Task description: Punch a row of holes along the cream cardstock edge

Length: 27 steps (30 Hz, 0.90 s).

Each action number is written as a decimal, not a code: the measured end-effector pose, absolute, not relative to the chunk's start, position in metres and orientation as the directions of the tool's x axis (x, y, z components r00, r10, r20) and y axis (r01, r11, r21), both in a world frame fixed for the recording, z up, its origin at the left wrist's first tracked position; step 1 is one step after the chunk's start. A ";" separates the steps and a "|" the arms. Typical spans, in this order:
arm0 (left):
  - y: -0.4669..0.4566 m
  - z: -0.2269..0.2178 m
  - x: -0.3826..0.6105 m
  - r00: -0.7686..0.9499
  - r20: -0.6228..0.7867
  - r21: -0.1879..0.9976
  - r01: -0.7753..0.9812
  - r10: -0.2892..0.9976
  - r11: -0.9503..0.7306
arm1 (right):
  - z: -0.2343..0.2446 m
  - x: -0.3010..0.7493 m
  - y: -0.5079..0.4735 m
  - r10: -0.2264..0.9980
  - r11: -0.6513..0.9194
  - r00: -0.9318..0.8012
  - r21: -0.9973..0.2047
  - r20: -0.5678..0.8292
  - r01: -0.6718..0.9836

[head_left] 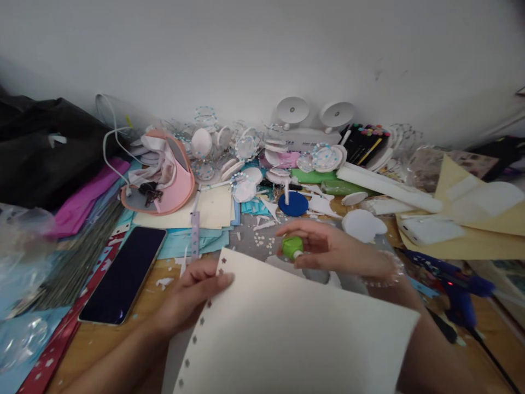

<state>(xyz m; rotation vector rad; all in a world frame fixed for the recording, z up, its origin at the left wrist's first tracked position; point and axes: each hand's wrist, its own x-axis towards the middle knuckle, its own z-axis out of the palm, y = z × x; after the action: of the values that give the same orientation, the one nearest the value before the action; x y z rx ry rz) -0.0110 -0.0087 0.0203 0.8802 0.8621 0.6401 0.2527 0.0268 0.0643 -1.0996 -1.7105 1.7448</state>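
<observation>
The white box (314, 139) beyond the sheet (283, 334) carries dark lettering, but it is too small for reading. The sheet is gripped by the left hand (200, 290), with the thumb on top, close to its far left corner. Down its left edge runs a row of small holes (they look like stars, or maybe flowers). The right hand (324, 249) has its fingers curled around a green tool (292, 248), just past the sheet's far edge and apart from the holes.

Concerning room, some bare tabletop (145, 303) lies left of the sheet, up to the phone (125, 276). Beyond its far edge there is a narrow grey area with white bits (264, 241), and then crowded crafts. On the right of the sheet, the glue gun (455, 290) (a red light glows on it) limits the space.
</observation>
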 end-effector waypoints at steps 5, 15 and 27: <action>0.001 0.011 0.001 0.331 -0.258 0.959 0.203 0.908 0.199 | 0.079 0.271 0.026 0.967 0.013 -0.248 -0.962 -0.058 0.274; -0.001 -0.009 0.007 0.491 -0.049 0.857 0.468 0.870 -0.216 | 0.053 0.232 0.021 0.903 0.240 -0.422 -0.905 0.076 0.351; -0.003 -0.010 0.005 0.504 -0.010 0.857 0.450 0.864 -0.252 | 0.045 0.215 0.016 0.864 0.409 -0.476 -0.776 0.161 0.480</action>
<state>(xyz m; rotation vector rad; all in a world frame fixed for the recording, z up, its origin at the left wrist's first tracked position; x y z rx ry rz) 0.0053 -0.0033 -0.0099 1.8817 1.0878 0.6018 0.2150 0.0158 0.0450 -1.1384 -2.1127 0.9049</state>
